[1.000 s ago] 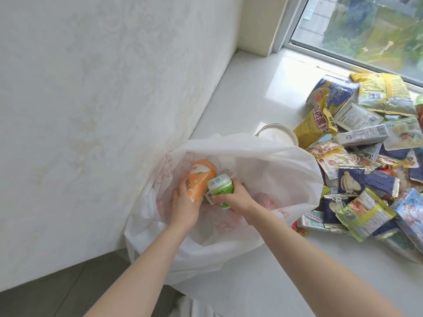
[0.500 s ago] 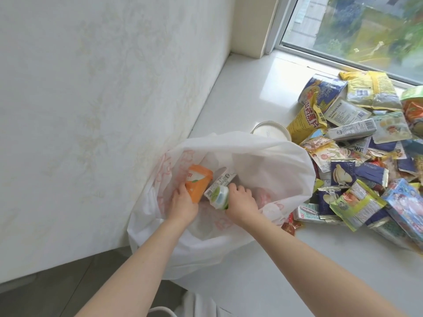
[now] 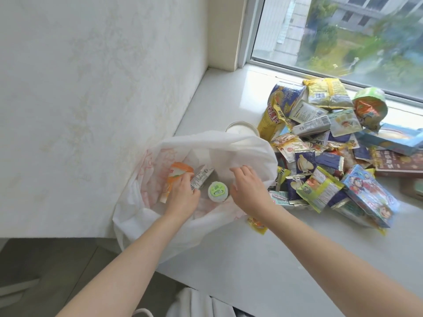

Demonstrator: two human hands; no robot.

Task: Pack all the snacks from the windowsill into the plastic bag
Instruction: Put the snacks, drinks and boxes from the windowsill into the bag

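A pale wall [image 3: 91,99] fills the left of the frame, with the white windowsill [image 3: 229,101] running right to the window. At centre left, inside the plastic bag [image 3: 240,147], the orange pouch [image 3: 175,177] is gripped by the left hand [image 3: 183,197]. The green-capped bottle [image 3: 218,191], held half a second earlier, has been released and stands in the bag. The right hand [image 3: 248,191] is now empty, fingers loosely spread. At right the pile of snacks [image 3: 320,156] is left unpacked.
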